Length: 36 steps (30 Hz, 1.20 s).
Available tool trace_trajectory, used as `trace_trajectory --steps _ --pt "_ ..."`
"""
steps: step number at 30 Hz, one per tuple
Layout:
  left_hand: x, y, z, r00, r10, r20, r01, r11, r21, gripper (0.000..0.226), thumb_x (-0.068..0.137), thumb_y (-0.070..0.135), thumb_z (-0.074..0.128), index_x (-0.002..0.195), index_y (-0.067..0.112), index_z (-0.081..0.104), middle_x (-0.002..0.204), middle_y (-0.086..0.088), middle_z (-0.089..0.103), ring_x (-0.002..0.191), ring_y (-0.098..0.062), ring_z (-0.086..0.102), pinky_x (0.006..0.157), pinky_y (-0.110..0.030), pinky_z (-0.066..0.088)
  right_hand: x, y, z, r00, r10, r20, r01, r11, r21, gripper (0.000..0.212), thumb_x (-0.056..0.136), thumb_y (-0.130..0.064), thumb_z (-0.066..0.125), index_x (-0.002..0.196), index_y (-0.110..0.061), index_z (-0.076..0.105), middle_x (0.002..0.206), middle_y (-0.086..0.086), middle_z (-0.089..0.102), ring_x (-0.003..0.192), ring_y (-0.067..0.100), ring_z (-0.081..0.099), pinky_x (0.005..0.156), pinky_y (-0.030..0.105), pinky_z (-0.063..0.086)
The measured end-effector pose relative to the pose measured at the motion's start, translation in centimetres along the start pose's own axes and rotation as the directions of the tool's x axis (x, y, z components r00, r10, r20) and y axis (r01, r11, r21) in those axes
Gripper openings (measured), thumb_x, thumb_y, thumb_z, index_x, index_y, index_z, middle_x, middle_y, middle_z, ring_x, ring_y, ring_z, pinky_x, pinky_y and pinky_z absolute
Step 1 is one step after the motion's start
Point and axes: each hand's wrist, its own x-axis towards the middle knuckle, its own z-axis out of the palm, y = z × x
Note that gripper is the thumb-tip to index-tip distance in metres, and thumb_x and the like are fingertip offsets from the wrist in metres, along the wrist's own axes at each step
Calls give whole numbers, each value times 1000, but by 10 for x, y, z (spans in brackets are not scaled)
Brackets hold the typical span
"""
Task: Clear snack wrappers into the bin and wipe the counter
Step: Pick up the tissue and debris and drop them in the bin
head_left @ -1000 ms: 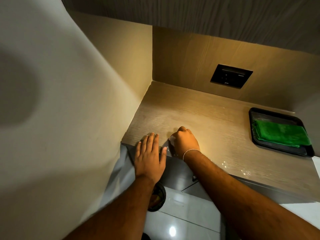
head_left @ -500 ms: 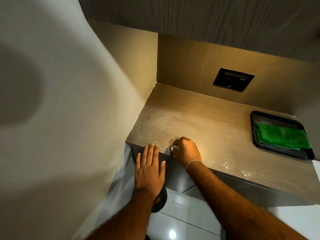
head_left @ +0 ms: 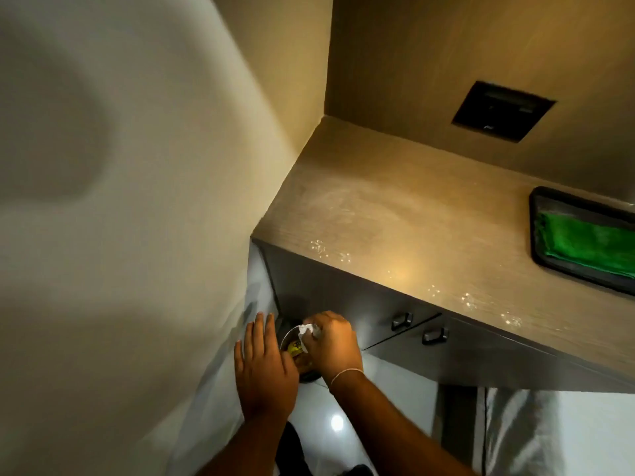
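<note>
Right hand (head_left: 331, 345) pinches crumpled white wrapper (head_left: 308, 329) over bin (head_left: 302, 359) below counter's (head_left: 395, 228) left front corner, prob. to drop it; left hand (head_left: 264, 367) flat, fingers together, beside bin.

A black tray (head_left: 536, 231) sits at the right end of the worktop, cut off by the frame edge. A dark socket plate (head_left: 502, 110) is set in the wooden back panel. Below, two grey cupboard doors carry dark handles (head_left: 402, 321) side by side. The glossy floor (head_left: 347, 407) reflects a light.
</note>
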Motion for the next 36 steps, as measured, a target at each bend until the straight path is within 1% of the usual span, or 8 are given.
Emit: trace_trajectory --steps 3,6,11,14,19,24,29,36 --pt "-10 -24 39 999 -30 15 30 1000 -3 76 88 30 28 160 14 44 165 -11 46 153 -32 43 125 -55 35 9 30 38 989 133 59 -135 990 42 26 91 -24 71 115 -14 75 115 9 74 105 27 69 93 29 54" --pt "-14 -50 79 990 -80 120 75 996 43 73 95 27 38 166 18 29 174 -6 30 161 -27 28 131 -51 25 24 77 84 958 284 49 -288 948 138 24 87 -25 77 109 -14 79 105 9 78 98 29 74 94 41 60" --pt "-16 -72 125 972 -64 225 47 996 82 71 105 29 34 170 23 5 179 -1 3 166 -22 2 135 -47 10 59 132 136 917 386 100 -398 903 164 26 93 -32 70 114 -17 76 107 5 78 94 23 74 84 23 54" --pt "-11 -85 172 962 -53 266 23 993 115 72 104 29 35 170 21 5 179 -3 5 166 -23 3 135 -48 9 76 163 179 897 421 134 -440 875 202 27 94 -27 70 117 -14 75 112 9 76 101 27 73 91 31 58" --pt "11 -84 233 967 -33 251 11 996 88 69 104 34 37 169 20 15 177 -5 19 165 -24 14 134 -50 13 100 197 229 889 456 28 -446 852 276 25 89 -21 70 112 -19 80 110 9 78 98 28 72 89 32 59" --pt "34 -84 275 972 -96 212 85 995 57 70 106 43 40 168 20 18 176 -8 25 164 -27 19 134 -51 15 129 222 270 883 464 74 -469 860 200 33 87 -29 68 118 -19 76 113 10 75 101 31 70 93 43 61" --pt "45 -97 298 962 -34 270 -7 989 147 75 105 45 41 169 18 11 177 -11 18 165 -29 14 133 -52 15 141 232 281 906 404 125 -418 899 130 44 86 -40 78 125 -20 74 122 11 73 114 31 66 100 40 56" --pt "50 -96 313 952 2 306 -66 978 198 76 105 45 35 170 16 6 178 -10 11 165 -28 8 134 -50 12 142 254 282 903 416 108 -428 893 140 33 81 -42 80 110 -26 80 108 4 77 98 24 71 87 31 58"
